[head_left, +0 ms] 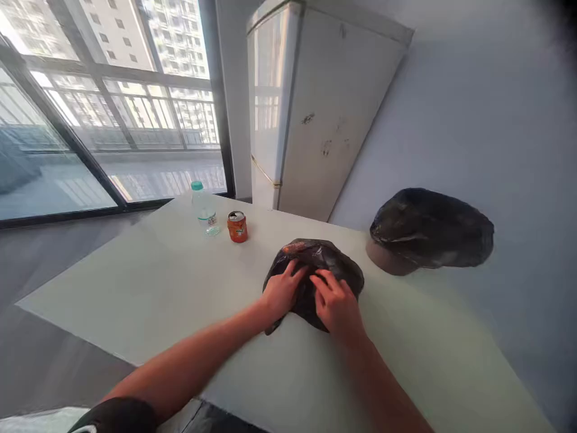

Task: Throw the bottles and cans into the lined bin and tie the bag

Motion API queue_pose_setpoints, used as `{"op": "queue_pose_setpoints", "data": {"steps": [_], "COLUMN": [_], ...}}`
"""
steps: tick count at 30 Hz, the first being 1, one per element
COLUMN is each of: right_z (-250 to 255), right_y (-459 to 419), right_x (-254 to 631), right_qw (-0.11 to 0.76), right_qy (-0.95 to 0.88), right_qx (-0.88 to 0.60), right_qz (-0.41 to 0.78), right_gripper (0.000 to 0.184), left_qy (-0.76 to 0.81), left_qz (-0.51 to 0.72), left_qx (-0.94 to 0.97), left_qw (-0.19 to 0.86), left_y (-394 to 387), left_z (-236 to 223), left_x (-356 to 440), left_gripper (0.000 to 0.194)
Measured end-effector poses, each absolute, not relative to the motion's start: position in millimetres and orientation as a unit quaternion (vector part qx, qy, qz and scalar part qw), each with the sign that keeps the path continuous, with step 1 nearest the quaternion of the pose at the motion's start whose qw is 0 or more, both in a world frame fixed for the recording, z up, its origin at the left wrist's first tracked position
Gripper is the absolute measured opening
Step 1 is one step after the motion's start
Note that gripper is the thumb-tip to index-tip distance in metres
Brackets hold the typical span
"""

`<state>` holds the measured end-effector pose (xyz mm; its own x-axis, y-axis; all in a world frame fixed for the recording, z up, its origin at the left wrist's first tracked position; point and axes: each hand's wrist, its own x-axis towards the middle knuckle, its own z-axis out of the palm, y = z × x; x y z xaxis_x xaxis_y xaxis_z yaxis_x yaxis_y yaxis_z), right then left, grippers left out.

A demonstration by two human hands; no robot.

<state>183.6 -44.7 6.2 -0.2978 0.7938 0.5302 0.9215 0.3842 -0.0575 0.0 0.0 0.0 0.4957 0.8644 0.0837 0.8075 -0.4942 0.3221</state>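
A crumpled black plastic bag point(336, 260) lies on the white table in front of me, with a reddish patch showing on its far edge. My left hand point(282, 293) is at its left side, fingers bent and closed on the plastic. On the right side, my right hand point(338, 305) has curled fingers at the bag's near middle, also closed on it. The two hands are a short way apart, fingertips pointing toward each other. Folds of the bag hide parts of the fingers, and what the bag contains cannot be seen.
Left of the bag stand an orange-red drink can point(237, 228) and a clear plastic bottle point(205, 210) with a green cap. At the back right, a container lined with a black bag point(433, 231) stands by the wall. A white fridge point(338, 108) rises behind the table point(148, 276).
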Motion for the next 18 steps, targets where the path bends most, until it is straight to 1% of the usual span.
{"op": "queue_pose_setpoints", "data": {"steps": [2,5,6,10,13,15,18], "right_z": [7,11,14,24,27,27,23], "right_y": [-44,-43,-43,-41,-40,-40,-40], "right_x": [195,210,215,227,230,230,231], "right_qw": [0.258,0.224,0.199,0.114,0.071,0.047,0.029], "right_qy": [-0.716,-0.64,-0.631,-0.648,-0.663,-0.657,-0.627], "right_qx": [-0.634,-0.726,-0.743,-0.752,-0.746,-0.752,-0.775], "right_qz": [-0.137,-0.115,-0.1,-0.041,-0.01,0.016,0.071], "right_gripper": [0.033,0.038,0.044,0.079,0.09,0.09,0.076], "left_qy": [0.496,0.501,0.5,0.499,0.477,0.457,0.443], "left_qz": [0.107,0.1,0.101,0.115,0.132,0.141,0.129], "left_qx": [0.853,0.851,0.851,0.851,0.86,0.868,0.875], "left_qw": [0.123,0.124,0.123,0.121,0.125,0.133,0.147], "left_y": [-1,-1,-1,-2,-2,-4,-6], "left_z": [-1,-3,-4,-6,-6,-4,-2], "left_x": [2,5,6,6,6,6,7], "left_gripper": [0.069,0.07,0.07,0.069,0.066,0.06,0.05]}}
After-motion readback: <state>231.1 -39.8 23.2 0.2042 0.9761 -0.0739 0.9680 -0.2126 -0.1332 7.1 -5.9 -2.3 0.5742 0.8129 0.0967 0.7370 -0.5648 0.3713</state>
